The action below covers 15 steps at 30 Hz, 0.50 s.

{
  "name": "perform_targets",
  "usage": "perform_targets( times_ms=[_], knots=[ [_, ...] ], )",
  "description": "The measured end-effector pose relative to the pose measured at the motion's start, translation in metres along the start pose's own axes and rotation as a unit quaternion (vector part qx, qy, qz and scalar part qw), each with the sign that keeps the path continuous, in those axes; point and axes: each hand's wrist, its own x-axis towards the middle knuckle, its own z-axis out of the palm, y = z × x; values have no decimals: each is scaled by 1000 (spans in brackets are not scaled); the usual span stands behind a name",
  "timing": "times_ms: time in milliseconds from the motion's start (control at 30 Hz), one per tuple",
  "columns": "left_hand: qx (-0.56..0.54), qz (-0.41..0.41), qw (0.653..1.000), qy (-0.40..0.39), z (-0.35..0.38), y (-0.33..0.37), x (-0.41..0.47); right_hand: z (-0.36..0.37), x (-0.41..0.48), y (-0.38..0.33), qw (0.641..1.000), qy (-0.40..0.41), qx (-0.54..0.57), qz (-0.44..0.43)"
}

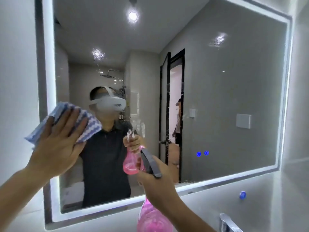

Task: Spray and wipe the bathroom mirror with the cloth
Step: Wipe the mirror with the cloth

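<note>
Blue-and-white striped cloth (90, 126): folded, soft, light; lies flat against mirror (225, 97) near its left border. Best handled under flat palm, not pinched. Left hand (56, 143): fingers straight and spread, pressing cloth to glass. Pink see-through spray bottle (150, 216), grey trigger head (150, 163): probably light, smooth plastic, slippery when wet; take at neck. Right hand (157, 180): fingers curled round bottle neck, low before mirror. Spray specks (218, 40) on glass.

mirror (225, 97) right side unobstructed, faucet (228, 221) below
</note>
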Motion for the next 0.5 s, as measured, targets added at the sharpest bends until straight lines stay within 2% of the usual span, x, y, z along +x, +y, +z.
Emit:
perform_targets(
  times_ms=[33, 100, 167, 267, 300, 367, 433, 500],
  knots=[
    [13, -50, 996, 66, -7, 2, 17, -1, 0, -2, 1000, -5, -2, -1],
    [-27, -48, 995, 81, -13, 21, 39, -4, 0, -5, 1000, -7, 5, -1],
    [-57, 31, 995, 79, 3, 46, 15, -8, -1, -10, 1000, -9, 25, 2],
    [2, 201, 979, 41, 42, 62, -51, -10, -2, -13, 999, -14, 43, 4],
    [-4, 246, 969, 2, 49, 60, -66, -10, -3, -14, 999, -11, 35, 3],
    [-28, 290, 956, -16, 49, 48, -70, -8, -4, -13, 1000, -10, 17, 0],
    [-28, 279, 958, 56, 32, 27, -45, -9, -4, -13, 1000, -11, 8, -2],
    [-7, 170, 980, 105, 13, 1, 0, -10, -3, -15, 1000, -13, 10, -6]
  ],
)
